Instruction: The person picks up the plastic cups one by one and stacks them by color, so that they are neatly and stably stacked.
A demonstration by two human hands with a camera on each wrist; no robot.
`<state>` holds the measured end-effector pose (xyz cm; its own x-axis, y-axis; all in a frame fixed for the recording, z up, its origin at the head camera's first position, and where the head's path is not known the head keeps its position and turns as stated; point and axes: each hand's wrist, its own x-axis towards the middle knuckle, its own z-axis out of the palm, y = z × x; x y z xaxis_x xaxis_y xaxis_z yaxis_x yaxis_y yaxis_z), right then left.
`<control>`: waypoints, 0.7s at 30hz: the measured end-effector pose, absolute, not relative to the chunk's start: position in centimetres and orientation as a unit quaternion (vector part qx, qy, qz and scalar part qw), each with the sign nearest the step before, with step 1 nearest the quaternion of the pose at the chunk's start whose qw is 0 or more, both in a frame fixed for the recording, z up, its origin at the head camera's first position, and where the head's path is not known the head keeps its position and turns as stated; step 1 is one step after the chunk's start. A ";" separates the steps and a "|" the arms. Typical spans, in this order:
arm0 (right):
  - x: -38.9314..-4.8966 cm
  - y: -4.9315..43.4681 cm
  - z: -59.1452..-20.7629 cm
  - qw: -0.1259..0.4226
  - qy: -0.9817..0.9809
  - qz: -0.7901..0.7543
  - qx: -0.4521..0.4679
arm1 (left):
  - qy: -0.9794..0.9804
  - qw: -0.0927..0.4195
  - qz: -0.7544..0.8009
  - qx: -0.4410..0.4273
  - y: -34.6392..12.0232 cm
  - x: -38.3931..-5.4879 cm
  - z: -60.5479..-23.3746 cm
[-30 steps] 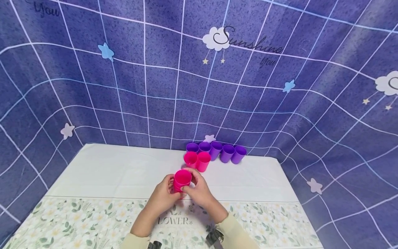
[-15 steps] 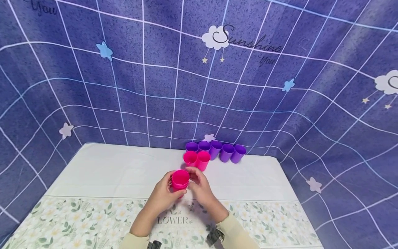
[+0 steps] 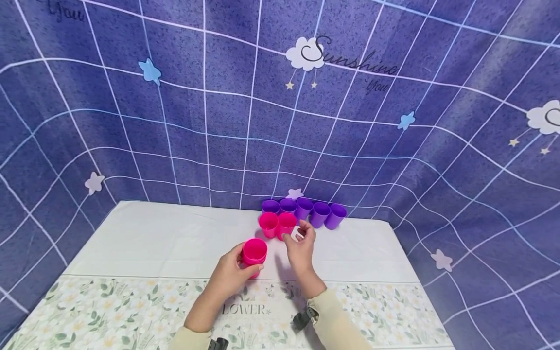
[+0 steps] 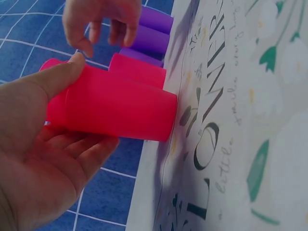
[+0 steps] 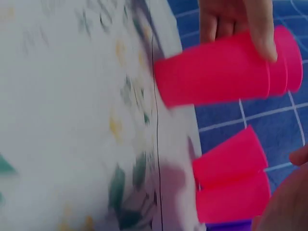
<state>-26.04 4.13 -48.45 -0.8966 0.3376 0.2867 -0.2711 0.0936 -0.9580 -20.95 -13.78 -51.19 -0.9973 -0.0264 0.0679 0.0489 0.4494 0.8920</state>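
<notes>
My left hand (image 3: 228,273) grips a stack of nested pink cups (image 3: 254,252), thumb on the near side and fingers behind. In the right wrist view, several rims show at the top of that stack (image 5: 216,72). My right hand (image 3: 303,250) reaches forward, fingers spread and bent, fingertips right beside a standing pink cup (image 3: 287,225). Another pink cup (image 3: 268,225) stands to the left of that one. From the left wrist, the right hand (image 4: 103,21) appears beyond the stack with nothing between its fingers.
Behind the pink cups, several purple cups (image 3: 320,215) stand in a row along the back edge. A white cloth (image 3: 175,243) covers the far part of the table, a floral mat (image 3: 109,311) the near part. A blue grid-patterned curtain (image 3: 218,121) rises behind and at both sides.
My right hand has let go of the held stack and moved forward and right to the standing pink cups. The left hand keeps the stack nearly in place.
</notes>
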 end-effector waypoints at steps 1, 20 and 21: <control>-26.7 4.3 -49.0 0.224 -0.708 0.669 -0.029 | -0.849 0.036 -0.528 -0.008 -13.8 -20.9 -51.1; -31.9 5.0 -54.2 0.144 -0.719 0.679 -0.038 | -0.850 0.035 -0.525 -0.017 -13.8 -20.7 -51.0; -31.9 5.0 -54.2 0.143 -0.720 0.678 -0.038 | -0.850 0.036 -0.524 -0.018 -13.8 -20.7 -51.1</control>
<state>-31.90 4.99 -54.21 -0.9562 0.2487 0.1545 -0.1393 0.0777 -0.9872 -20.72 -13.85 -51.07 -0.9968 -0.0079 0.0797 0.0676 0.4493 0.8908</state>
